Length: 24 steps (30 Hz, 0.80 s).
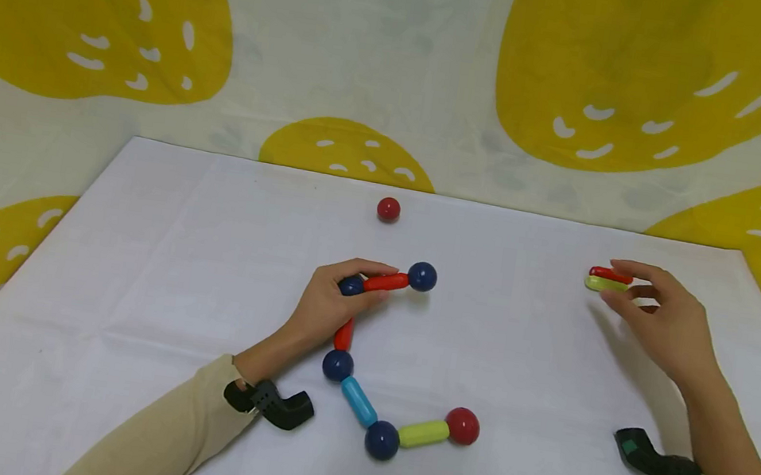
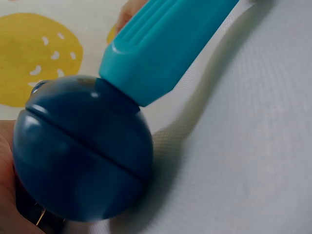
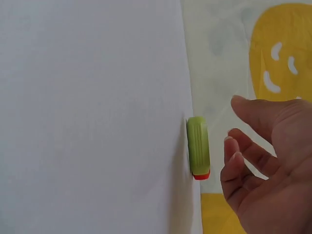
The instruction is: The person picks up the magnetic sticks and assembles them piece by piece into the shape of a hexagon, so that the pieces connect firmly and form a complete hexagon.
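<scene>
My left hand (image 1: pixel 333 295) grips a chain of magnetic sticks and balls near one end, thumb and fingers around a dark blue ball (image 1: pixel 352 286) and along a red stick (image 1: pixel 386 281). Another blue ball (image 1: pixel 422 276) caps that stick. From the hand the chain runs down through a second red stick, a blue ball (image 2: pixel 87 151), a light blue stick (image 2: pixel 156 48), another blue ball (image 1: pixel 383 440) and a lime stick (image 1: pixel 424 433) to a red ball (image 1: pixel 462 426). My right hand (image 3: pixel 268 165) has loosely bent fingers beside a loose lime stick (image 3: pixel 198 145) and red stick (image 1: pixel 610 274); a gap shows between.
A single red ball (image 1: pixel 388 209) lies toward the back of the white-covered table (image 1: pixel 208 231). Behind the table's far edge hangs a pale cloth (image 1: pixel 363 43) with yellow fruit shapes. Dark devices sit on both wrists.
</scene>
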{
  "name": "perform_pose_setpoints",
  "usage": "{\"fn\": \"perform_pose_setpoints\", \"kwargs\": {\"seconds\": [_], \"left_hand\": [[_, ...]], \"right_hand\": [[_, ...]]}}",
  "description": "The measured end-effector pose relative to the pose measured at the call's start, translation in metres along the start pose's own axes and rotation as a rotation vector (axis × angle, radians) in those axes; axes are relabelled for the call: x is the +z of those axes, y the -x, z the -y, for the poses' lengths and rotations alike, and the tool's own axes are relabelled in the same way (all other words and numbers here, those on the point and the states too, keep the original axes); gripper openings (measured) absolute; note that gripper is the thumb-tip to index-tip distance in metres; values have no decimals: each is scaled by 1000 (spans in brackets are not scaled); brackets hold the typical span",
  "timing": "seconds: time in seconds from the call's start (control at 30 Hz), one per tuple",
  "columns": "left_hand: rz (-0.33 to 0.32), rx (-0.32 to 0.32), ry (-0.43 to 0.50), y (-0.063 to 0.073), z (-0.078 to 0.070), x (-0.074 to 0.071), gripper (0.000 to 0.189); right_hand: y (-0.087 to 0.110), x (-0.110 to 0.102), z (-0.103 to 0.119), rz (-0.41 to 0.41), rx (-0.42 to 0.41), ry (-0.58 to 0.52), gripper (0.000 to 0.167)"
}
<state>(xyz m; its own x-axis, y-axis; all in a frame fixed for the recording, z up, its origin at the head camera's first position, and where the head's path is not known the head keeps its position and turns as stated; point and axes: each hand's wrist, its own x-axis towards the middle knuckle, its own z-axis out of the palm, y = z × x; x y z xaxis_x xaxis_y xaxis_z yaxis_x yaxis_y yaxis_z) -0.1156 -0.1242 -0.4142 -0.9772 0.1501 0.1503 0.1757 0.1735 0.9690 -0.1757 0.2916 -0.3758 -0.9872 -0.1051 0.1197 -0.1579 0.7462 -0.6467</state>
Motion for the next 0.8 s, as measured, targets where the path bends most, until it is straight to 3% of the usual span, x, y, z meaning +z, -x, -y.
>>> {"fn": "perform_pose_setpoints", "kwargs": {"seconds": [0.2, 0.27, 0.43, 0.5, 0.8], "left_hand": [[1, 16, -5, -1, 0, 0, 29], [0, 4, -13, 0, -11, 0, 30], [-5, -25, -22, 0, -14, 0, 32], [-9, -20, -18, -1, -3, 0, 32], [-5, 0, -25, 1, 0, 0, 30]], "right_hand": [[3, -2, -10, 24, 1, 0, 45], [4, -2, -12, 32, 4, 7, 45], [4, 1, -13, 28, 7, 19, 45], [4, 3, -13, 28, 12, 30, 44], [7, 9, -14, -17, -37, 56, 38]]}}
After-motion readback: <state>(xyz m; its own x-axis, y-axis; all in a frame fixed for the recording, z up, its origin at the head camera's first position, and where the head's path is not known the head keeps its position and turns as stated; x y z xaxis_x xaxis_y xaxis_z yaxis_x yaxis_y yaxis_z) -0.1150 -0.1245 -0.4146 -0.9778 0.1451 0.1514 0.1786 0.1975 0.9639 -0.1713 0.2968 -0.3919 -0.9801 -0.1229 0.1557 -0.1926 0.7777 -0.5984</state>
